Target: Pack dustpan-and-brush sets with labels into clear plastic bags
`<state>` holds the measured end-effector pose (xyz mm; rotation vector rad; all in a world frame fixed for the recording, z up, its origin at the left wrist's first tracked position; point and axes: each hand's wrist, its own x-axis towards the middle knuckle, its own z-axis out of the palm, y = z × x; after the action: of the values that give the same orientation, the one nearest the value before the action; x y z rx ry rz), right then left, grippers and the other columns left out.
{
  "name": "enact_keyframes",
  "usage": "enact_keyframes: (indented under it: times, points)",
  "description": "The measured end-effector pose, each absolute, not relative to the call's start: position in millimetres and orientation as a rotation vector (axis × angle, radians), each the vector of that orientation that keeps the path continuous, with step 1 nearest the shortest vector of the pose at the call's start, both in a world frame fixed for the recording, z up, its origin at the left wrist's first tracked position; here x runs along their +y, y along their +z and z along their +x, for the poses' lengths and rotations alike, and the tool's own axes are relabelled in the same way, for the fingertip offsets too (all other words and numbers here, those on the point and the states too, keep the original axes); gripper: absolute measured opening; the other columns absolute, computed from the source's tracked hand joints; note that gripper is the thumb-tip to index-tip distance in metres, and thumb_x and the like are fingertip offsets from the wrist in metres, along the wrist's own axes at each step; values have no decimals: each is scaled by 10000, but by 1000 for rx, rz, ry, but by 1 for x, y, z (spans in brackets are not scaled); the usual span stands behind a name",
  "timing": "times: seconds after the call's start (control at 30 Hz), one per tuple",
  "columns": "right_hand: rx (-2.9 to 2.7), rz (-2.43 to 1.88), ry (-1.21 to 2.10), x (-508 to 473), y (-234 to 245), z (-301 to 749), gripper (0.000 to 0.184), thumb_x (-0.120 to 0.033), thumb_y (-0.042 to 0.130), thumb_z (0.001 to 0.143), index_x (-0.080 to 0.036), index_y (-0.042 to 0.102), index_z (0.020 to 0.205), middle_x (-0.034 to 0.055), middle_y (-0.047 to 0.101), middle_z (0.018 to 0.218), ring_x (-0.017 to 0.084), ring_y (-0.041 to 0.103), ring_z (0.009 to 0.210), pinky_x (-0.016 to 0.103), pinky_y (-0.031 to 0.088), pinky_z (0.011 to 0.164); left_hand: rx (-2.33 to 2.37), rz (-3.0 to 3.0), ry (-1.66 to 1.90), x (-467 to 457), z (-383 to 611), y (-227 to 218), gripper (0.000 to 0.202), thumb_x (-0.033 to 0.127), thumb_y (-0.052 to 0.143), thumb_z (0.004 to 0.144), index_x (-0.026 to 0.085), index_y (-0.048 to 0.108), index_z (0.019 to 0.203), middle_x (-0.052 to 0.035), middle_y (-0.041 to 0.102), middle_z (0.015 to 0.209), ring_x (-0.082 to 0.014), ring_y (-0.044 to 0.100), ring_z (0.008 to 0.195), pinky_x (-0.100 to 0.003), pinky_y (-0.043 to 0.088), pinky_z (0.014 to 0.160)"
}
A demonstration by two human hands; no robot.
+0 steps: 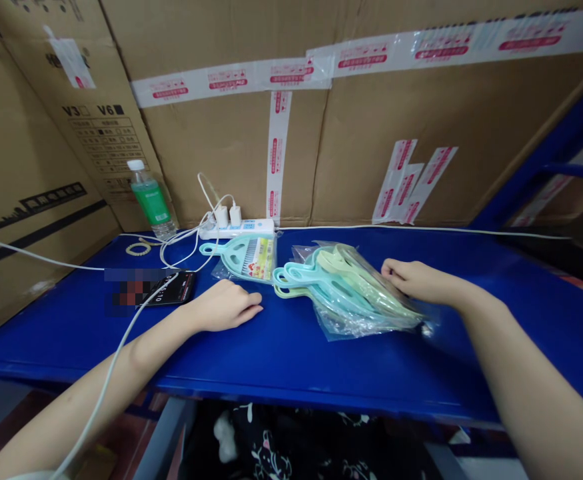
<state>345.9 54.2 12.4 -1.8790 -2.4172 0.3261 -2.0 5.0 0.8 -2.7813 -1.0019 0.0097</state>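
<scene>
My left hand [226, 305] rests palm down on the blue table [281, 353], fingers loosely curled, holding nothing. Just beyond it lies a single bagged light blue plastic scoop [244, 255] with a printed label. My right hand [416, 279] lies with its fingers bent on the right edge of a pile of several pale blue and green scoops in clear plastic bags [344, 290]. Whether those fingers pinch a bag is unclear.
A phone [168, 288] with a white cable lies left of my left hand. A white power strip [236, 228] with chargers, a green-labelled water bottle [150, 200] and a bead bracelet [138, 249] sit at the back left. Taped cardboard boxes [321, 120] wall the rear and left.
</scene>
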Motion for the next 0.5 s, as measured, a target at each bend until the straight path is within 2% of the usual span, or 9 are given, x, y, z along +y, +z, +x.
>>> enact_keyframes:
  times: [0.3,0.5]
  points:
    - [-2422,-1891,350,53,14,344,241,-154,359,784,-252,379,564,7,547,543,175,537,549,276,400,561,-1006,-2788,-11,6,-3,0,306,277,356,954,192,530,717,18,539,515,-136,530,460,-247,337,484]
    - [-2418,-1935,347,53,15,342,252,-123,338,785,-250,370,570,2,531,545,171,536,559,277,402,576,-1006,-2771,36,6,-2,0,272,266,388,944,192,536,728,16,557,528,-141,544,478,-249,305,473]
